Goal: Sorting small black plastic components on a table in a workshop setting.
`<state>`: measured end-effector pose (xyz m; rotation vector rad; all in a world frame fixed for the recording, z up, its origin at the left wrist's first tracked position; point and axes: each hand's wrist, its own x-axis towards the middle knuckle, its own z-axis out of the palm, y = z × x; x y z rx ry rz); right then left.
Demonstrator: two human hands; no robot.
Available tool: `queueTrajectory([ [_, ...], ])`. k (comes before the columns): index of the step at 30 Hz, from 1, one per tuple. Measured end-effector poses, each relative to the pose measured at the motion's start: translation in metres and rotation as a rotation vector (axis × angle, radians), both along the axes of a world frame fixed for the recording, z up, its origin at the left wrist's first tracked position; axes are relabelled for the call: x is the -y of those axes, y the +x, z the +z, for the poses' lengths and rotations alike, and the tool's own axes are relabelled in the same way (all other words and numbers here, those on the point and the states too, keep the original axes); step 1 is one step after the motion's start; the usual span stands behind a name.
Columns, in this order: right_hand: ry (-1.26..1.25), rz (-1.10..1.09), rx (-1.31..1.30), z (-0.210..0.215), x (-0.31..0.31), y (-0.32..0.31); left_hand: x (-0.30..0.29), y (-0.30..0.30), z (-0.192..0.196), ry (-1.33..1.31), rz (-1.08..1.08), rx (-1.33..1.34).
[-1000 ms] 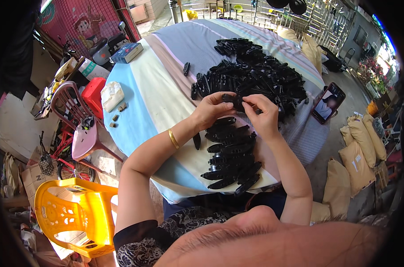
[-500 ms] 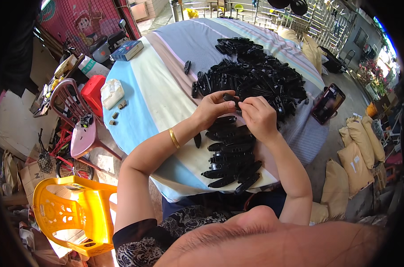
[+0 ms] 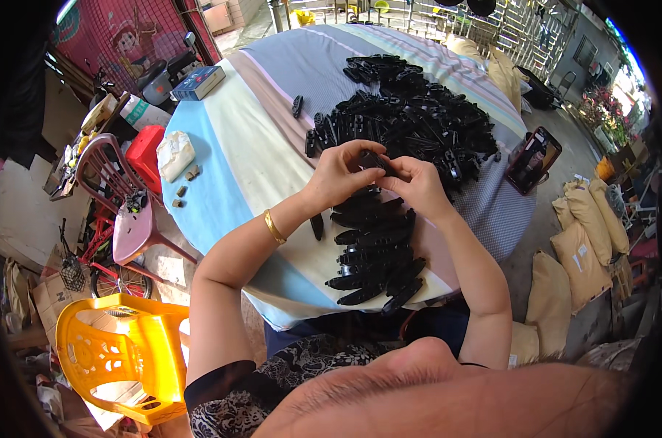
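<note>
Above the table my left hand (image 3: 337, 174) grips one end of a small black plastic piece (image 3: 374, 161), thumb and fingers wrapped round it. My right hand (image 3: 423, 191) pinches its other end. Fingers cover much of this piece, so its exact kind does not show. Just beyond the hands lies a big heap of long black plastic pieces (image 3: 426, 120). Closer to me, below the hands, a column of similar black pieces (image 3: 374, 252) lies stacked side by side. One loose black piece (image 3: 317, 227) rests left of that column, and another (image 3: 297, 106) left of the heap.
A striped cloth covers the round table (image 3: 236, 139). On its left are a thick blue book (image 3: 199, 83), a white bag (image 3: 175, 155) and small brown blocks (image 3: 180, 191). A phone (image 3: 535, 160) stands at the right edge. A yellow chair (image 3: 123, 350) and sacks (image 3: 580, 266) surround the table.
My right fingers have shifted from the piece's top to a pinch at its right side, and more of the piece shows between the hands. The whole view has moved slightly.
</note>
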<state>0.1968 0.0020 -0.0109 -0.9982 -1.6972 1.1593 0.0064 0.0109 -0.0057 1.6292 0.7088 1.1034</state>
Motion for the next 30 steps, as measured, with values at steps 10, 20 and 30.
queueTrajectory([
  [10,0.204,-0.21,1.064,0.028,-0.008,0.063,0.016,-0.009,0.024,0.212,-0.367,-0.522],
  [20,0.456,-0.172,1.047,0.002,-0.007,0.037,-0.067,-0.05,-0.039,0.779,0.583,-1.066],
  [30,0.509,-0.034,0.839,-0.008,-0.015,0.035,-0.064,-0.049,-0.031,0.859,0.367,-1.163],
])
